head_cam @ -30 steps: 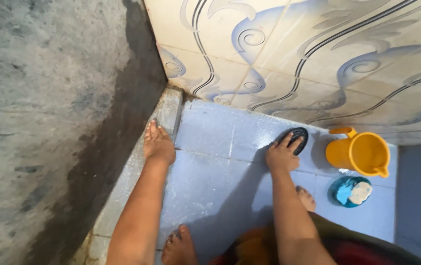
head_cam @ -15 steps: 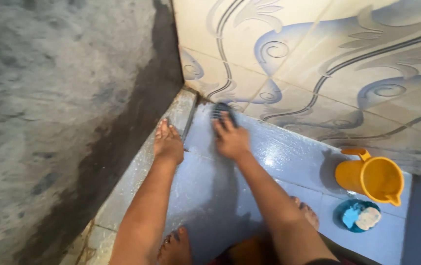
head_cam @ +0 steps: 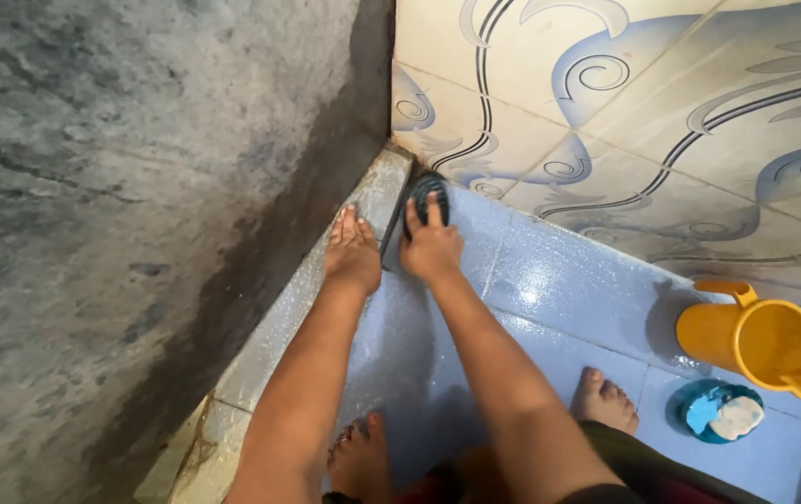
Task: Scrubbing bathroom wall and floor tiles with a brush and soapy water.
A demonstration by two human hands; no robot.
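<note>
Floor: blue tiled floor [head_cam: 550, 299], lower right of frame.
Left hand [head_cam: 354, 252]: flat on grey ledge [head_cam: 279, 317], fingers together.
Right hand [head_cam: 431, 250]: fingers pressing dark oval scrub brush [head_cam: 426, 193]; nearer hand.
Brush: upper centre, corner, beyond fingertips, long axis toward the wall.

Wet blue floor [head_cam: 568, 299] — swirl-tiled wall [head_cam: 661, 112]

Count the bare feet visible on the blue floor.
2: one foot at the bottom edge between the forearms, the other foot right of the right forearm, near the blue soap dish. Both are partly hidden.
</note>
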